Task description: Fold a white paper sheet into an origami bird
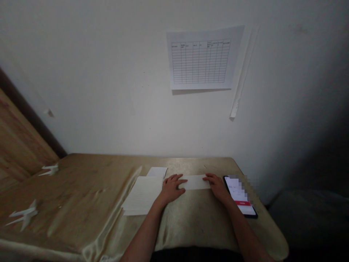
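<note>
A narrow strip of white folded paper [195, 182] lies flat across the table in front of me. My left hand [172, 187] rests on its left end, fingers spread and thumb apart. At the opposite end, the fingertips of my right hand [216, 185] touch the paper, its fingers loosely stretched and slightly bent. The right thumb is hard to make out. Just left of my left hand sits a stack of lined white paper sheets [143, 196]. A smaller white piece of paper [157, 171] lies behind that stack.
A lit smartphone [238, 194] lies right of my right hand. Two folded paper shapes, one nearer [25, 215] and one farther [50, 169], rest at the left of the cloth-covered table [79, 193]. A printed chart [201, 60] hangs on the wall.
</note>
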Demonstrator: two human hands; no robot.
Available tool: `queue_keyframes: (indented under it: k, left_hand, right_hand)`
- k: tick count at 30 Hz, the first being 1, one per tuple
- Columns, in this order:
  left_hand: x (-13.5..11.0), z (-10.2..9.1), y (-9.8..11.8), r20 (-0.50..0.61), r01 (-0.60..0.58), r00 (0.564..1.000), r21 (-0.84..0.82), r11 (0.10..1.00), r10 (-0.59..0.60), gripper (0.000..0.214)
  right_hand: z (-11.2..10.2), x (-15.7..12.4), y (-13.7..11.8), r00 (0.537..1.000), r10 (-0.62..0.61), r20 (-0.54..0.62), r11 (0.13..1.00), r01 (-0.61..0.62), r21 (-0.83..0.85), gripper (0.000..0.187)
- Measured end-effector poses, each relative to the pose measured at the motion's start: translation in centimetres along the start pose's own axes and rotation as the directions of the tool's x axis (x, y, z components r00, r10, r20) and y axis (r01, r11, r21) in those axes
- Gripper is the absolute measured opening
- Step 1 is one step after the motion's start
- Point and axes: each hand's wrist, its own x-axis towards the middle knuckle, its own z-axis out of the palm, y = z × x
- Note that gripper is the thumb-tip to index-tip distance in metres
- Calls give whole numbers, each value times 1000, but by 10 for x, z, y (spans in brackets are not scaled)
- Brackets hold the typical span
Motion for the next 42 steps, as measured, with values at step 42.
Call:
queue_keyframes:
  k: [42]
  left_hand:
    - [3, 16, 15, -260, 12, 965, -33, 999, -20, 29]
  right_hand:
    - [-12, -19, -43, 967, -244, 69, 969, 242, 43, 23]
